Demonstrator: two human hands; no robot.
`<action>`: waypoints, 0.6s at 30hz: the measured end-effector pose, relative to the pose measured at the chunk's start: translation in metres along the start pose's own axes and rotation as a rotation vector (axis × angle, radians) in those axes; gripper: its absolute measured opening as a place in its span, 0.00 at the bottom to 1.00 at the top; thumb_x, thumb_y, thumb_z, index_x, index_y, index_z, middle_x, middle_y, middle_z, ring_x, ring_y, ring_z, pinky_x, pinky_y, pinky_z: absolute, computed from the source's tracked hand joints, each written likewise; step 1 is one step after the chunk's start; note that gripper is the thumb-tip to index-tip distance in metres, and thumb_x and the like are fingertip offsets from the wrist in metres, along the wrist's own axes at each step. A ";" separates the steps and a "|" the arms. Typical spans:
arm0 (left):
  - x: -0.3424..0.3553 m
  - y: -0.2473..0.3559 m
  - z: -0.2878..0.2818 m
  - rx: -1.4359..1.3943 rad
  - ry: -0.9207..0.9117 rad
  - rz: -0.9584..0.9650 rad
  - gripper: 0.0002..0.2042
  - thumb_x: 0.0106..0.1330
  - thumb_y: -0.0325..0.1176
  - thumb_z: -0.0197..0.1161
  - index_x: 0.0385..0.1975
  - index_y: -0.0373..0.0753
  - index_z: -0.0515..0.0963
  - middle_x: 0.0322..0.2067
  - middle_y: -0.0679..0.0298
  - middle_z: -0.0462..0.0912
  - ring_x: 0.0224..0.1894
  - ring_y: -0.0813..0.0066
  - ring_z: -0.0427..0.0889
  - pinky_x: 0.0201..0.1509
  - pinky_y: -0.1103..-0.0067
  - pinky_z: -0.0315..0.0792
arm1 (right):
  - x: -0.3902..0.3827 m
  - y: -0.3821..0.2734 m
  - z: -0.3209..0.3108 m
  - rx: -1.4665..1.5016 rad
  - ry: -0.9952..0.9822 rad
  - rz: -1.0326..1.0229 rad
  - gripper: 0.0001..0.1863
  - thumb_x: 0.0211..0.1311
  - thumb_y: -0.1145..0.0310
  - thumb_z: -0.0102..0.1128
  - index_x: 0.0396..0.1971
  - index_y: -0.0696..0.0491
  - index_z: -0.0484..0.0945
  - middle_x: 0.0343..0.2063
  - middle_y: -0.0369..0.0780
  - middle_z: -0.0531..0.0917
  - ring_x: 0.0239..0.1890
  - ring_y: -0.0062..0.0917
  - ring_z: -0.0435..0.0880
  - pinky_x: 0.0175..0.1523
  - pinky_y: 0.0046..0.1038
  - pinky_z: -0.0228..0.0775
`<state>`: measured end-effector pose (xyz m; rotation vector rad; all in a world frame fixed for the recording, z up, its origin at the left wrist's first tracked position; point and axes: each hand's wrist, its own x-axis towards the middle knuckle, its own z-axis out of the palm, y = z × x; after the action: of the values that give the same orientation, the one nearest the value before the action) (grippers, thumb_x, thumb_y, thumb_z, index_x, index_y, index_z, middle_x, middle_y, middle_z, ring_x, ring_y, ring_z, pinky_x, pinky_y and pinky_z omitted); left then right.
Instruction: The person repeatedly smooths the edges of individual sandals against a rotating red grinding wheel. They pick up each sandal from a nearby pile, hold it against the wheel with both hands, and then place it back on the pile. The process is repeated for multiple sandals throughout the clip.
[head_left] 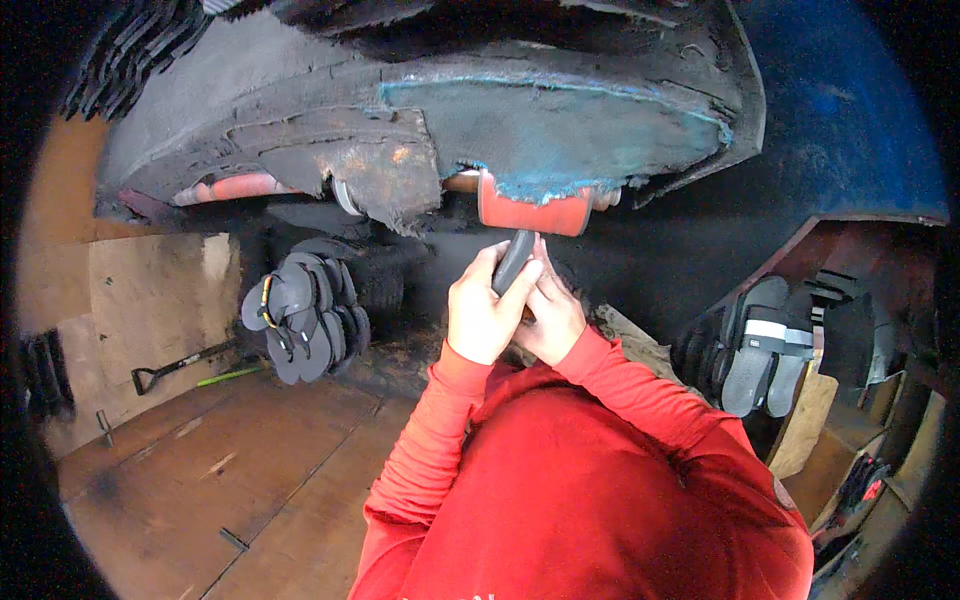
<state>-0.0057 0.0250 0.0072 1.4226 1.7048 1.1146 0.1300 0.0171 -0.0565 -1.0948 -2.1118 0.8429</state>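
Observation:
My left hand (478,308) and my right hand (553,318) are closed together around a dark grey flip-flop sole (513,263), seen nearly edge-on. The sole tilts, its far end up beside the lower edge of a red-orange sanding wheel (535,208). Whether sole and wheel touch, I cannot tell. Over the wheel hangs a dusty hood (560,130) with a frayed blue-edged flap. My fingers hide much of the sole.
Bunches of dark flip-flops (300,310) hang at the left. More grey sandals (760,345) with white straps stand at the right near a wooden board (803,425). A black-handled tool (150,378) and a green stick (233,377) lie by the cardboard (150,300).

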 end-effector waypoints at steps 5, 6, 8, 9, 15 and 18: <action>0.004 0.007 -0.001 0.166 -0.070 -0.047 0.18 0.68 0.43 0.65 0.44 0.31 0.81 0.33 0.43 0.84 0.35 0.46 0.86 0.37 0.66 0.79 | 0.001 -0.002 -0.009 0.145 -0.045 0.114 0.45 0.47 0.68 0.71 0.69 0.52 0.63 0.75 0.55 0.49 0.74 0.53 0.56 0.69 0.46 0.65; 0.002 0.009 0.000 0.143 -0.073 -0.068 0.18 0.68 0.42 0.65 0.46 0.31 0.81 0.35 0.42 0.84 0.37 0.48 0.87 0.39 0.67 0.79 | 0.001 -0.002 -0.012 0.069 -0.042 0.072 0.45 0.47 0.68 0.71 0.69 0.52 0.63 0.75 0.55 0.50 0.74 0.53 0.57 0.68 0.47 0.66; -0.003 0.014 0.001 0.038 -0.023 -0.055 0.19 0.67 0.41 0.65 0.47 0.31 0.80 0.37 0.42 0.85 0.39 0.49 0.87 0.41 0.68 0.80 | 0.001 -0.002 -0.016 -0.073 -0.013 0.011 0.45 0.47 0.67 0.70 0.69 0.52 0.63 0.74 0.55 0.51 0.73 0.53 0.59 0.67 0.48 0.68; -0.007 0.016 0.001 -0.030 -0.004 -0.035 0.19 0.67 0.41 0.65 0.48 0.31 0.80 0.38 0.42 0.85 0.40 0.50 0.87 0.42 0.69 0.80 | 0.001 -0.002 -0.017 -0.141 -0.014 -0.033 0.45 0.47 0.67 0.70 0.69 0.52 0.63 0.74 0.55 0.52 0.73 0.52 0.59 0.66 0.48 0.68; -0.009 0.025 -0.013 0.240 0.024 0.038 0.17 0.67 0.37 0.67 0.51 0.34 0.81 0.43 0.50 0.87 0.44 0.62 0.88 0.48 0.75 0.79 | 0.004 -0.020 -0.017 -0.001 -0.006 -0.019 0.46 0.46 0.63 0.72 0.69 0.55 0.63 0.72 0.57 0.56 0.71 0.51 0.62 0.63 0.45 0.73; 0.001 0.027 -0.016 0.382 -0.037 -0.052 0.15 0.67 0.40 0.66 0.47 0.37 0.84 0.38 0.52 0.87 0.40 0.60 0.89 0.44 0.74 0.79 | 0.006 -0.030 -0.022 0.226 -0.147 0.164 0.52 0.45 0.57 0.76 0.70 0.57 0.59 0.67 0.58 0.65 0.63 0.51 0.74 0.57 0.40 0.78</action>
<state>-0.0079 0.0242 0.0382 1.6019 1.9900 0.7538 0.1302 0.0146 -0.0190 -1.1251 -2.0015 1.2420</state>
